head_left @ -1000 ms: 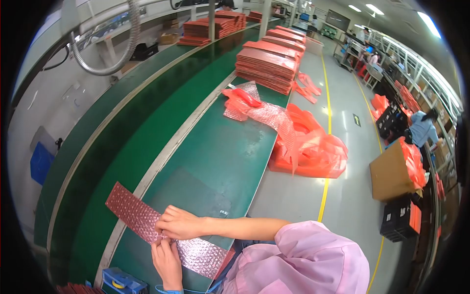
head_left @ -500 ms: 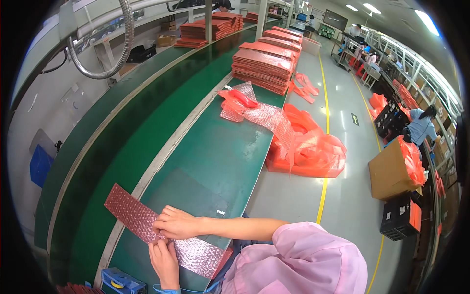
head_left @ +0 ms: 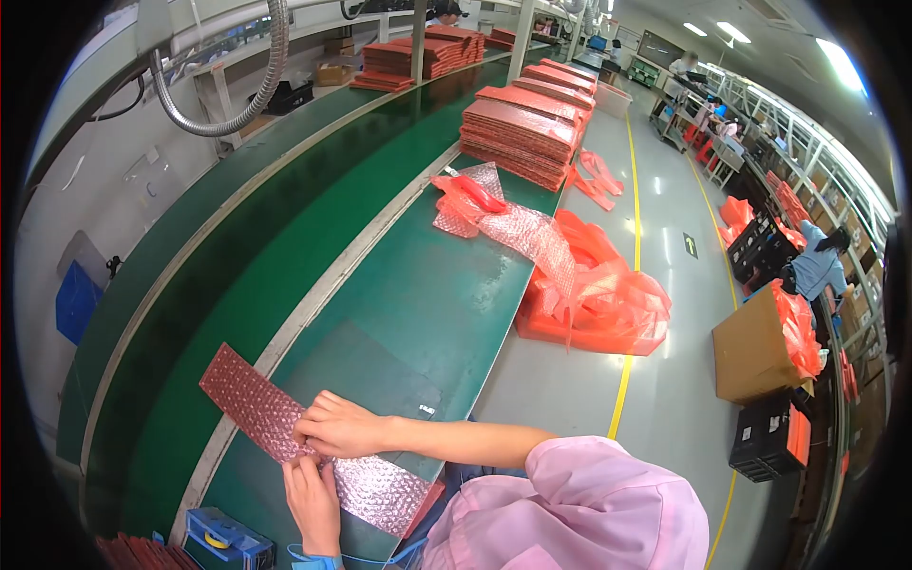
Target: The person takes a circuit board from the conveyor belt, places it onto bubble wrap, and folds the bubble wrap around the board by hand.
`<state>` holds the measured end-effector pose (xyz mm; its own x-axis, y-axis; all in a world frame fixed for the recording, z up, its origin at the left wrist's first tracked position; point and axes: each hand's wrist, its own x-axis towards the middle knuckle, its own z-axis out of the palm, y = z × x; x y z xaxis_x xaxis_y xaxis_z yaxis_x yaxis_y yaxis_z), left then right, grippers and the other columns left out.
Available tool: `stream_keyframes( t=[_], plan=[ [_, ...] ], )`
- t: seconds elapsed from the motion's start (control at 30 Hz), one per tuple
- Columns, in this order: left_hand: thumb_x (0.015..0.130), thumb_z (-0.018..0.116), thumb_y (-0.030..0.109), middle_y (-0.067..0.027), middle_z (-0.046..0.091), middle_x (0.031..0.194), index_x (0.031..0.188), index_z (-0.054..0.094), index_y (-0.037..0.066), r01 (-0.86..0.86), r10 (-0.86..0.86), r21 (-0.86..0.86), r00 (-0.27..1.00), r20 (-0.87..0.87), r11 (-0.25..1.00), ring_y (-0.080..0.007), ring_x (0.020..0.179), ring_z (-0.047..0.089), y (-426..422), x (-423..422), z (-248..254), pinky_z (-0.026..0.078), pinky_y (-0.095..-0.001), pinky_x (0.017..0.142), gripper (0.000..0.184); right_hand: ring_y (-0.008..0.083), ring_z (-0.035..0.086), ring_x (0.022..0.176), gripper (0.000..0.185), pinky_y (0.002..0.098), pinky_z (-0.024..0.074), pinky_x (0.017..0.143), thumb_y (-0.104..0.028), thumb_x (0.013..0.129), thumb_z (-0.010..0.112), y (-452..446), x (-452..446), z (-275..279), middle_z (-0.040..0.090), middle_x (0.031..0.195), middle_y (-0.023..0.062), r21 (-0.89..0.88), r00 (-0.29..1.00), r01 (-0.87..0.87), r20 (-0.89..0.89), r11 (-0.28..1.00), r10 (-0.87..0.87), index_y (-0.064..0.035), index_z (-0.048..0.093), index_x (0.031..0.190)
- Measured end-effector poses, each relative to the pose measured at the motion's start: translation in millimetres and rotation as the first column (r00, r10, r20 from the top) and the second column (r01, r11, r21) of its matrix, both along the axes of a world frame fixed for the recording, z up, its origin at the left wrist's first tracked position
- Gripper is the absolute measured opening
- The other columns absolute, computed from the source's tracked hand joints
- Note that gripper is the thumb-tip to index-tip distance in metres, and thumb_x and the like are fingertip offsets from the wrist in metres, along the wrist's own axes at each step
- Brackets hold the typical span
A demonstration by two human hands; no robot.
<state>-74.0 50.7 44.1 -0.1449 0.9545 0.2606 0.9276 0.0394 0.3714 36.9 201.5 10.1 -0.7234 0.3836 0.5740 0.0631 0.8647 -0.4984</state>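
Note:
A long pink bubble-wrap bag lies slantwise over the green bench, its far end reaching across the pale rail. My right hand has its fingers curled and pinched on the middle of the bag. Close below it, my left hand grips the same spot from the near side, fingertips almost touching the right ones. What exactly the fingertips pinch is hidden. Shiny bubble wrap continues toward my body, with a redder edge at its near end. A blue strap circles my left wrist.
A blue box stands by my left forearm, beside a red stack. Loose bubble wrap trails off the bench onto red plastic film. Stacked red bags lie farther along. A co-worker stands at the right.
Both hands stay on the bubble-wrap bag, with only a slight shift of the fingers. The whole view has tilted a little.

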Motion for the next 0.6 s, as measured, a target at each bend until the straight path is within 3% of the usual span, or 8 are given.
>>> stream_keyframes(
  t=[0.3,0.47,0.6],
  plan=[
    [0.086,0.066,0.005,-0.0141,0.058,0.104,0.107,0.057,0.002,0.024,-0.023,0.007,0.997,-0.068,1.000,-0.0316,0.096,0.055,0.9,0.6,1.0,0.048,-0.0404,0.087,0.024,0.0238,0.050,0.091,0.018,0.0332,0.0390,0.088,-0.016,0.086,0.063,0.2,1.0,0.6,0.058,0.097,0.0052,0.015,1.000,0.016,-0.021,1.000,-0.015,-0.0126,0.062,0.104],
    [0.086,0.067,0.005,-0.0146,0.057,0.104,0.107,0.057,0.002,-0.023,0.023,-0.001,0.999,0.023,1.000,-0.0321,0.097,0.056,0.7,4.6,5.2,0.048,-0.0406,0.087,0.023,0.0237,0.049,0.091,0.017,0.0332,0.0388,0.088,-0.016,0.087,0.062,-0.2,-0.2,0.1,0.058,0.097,0.0052,0.016,1.000,0.002,-0.027,1.000,-0.002,-0.0124,0.062,0.104],
    [0.086,0.067,0.005,-0.0150,0.057,0.106,0.106,0.058,0.002,0.014,-0.014,0.002,0.999,-0.046,1.000,-0.0322,0.098,0.056,1.9,3.0,4.5,0.048,-0.0412,0.088,0.022,0.0236,0.049,0.090,0.017,0.0332,0.0388,0.089,-0.016,0.087,0.062,0.2,-0.5,0.2,0.057,0.097,0.0052,0.031,1.000,0.020,-0.003,0.999,-0.020,-0.0124,0.062,0.104]
  ],
)
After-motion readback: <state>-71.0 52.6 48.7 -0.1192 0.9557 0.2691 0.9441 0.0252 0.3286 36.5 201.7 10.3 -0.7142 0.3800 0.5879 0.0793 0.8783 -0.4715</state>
